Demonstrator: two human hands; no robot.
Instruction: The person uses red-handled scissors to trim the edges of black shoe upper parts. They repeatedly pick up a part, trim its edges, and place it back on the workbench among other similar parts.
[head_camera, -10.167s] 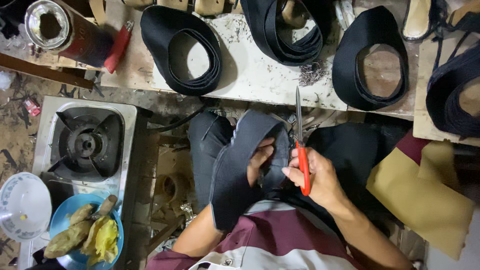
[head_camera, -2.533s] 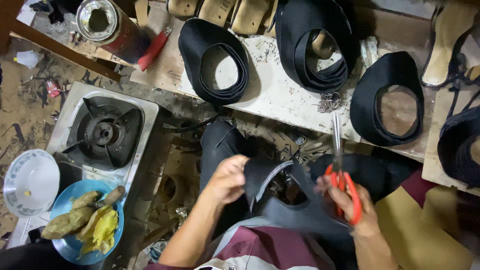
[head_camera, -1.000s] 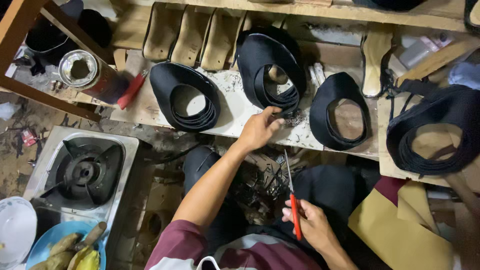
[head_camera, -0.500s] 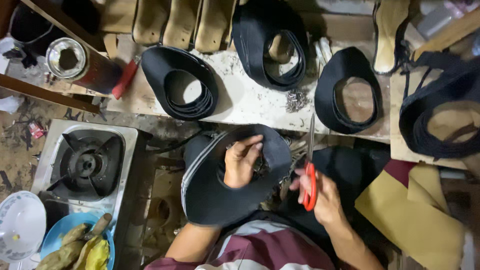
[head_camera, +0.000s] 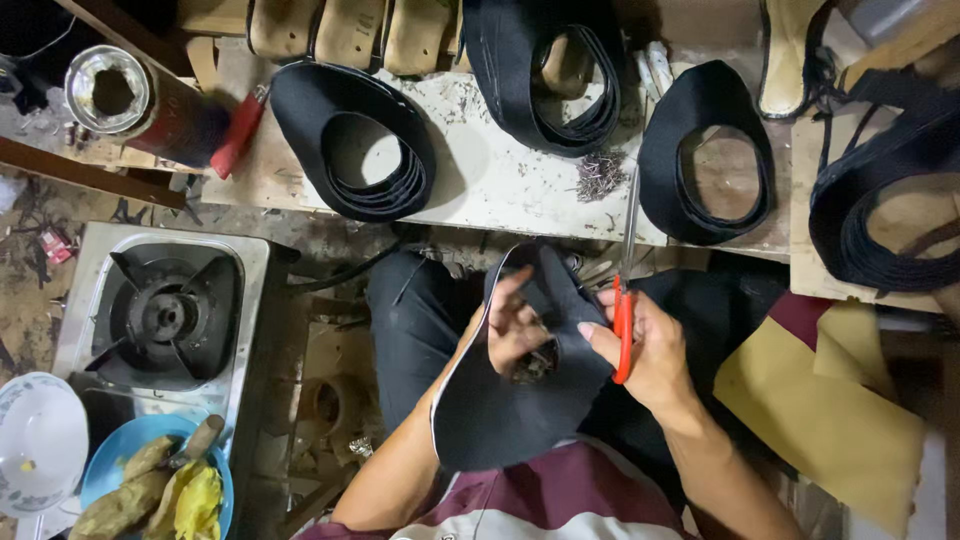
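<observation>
My left hand (head_camera: 517, 322) grips a black cut-out shoe upper piece (head_camera: 505, 400), held over my lap with my fingers through its opening. My right hand (head_camera: 645, 345) holds red-handled scissors (head_camera: 625, 290), blades pointing up toward the bench, while its fingertips also pinch the edge of the black piece. On the white bench top (head_camera: 490, 175) lie stacks of black upper pieces: one at the left (head_camera: 350, 140), one at the back middle (head_camera: 540, 70), one at the right (head_camera: 705, 150).
A gas stove (head_camera: 160, 310) stands on the floor at left, with a blue bowl of food (head_camera: 155, 490) and a white plate (head_camera: 35, 440) below it. A metal tin (head_camera: 110, 95) sits on the bench's left end. Tan sheets (head_camera: 830, 410) lie at right. Shoe lasts (head_camera: 350, 30) line the back.
My left hand reached to the bench a second ago and brought a black piece down to my lap. The right hand now pinches the piece too, scissors still in it.
</observation>
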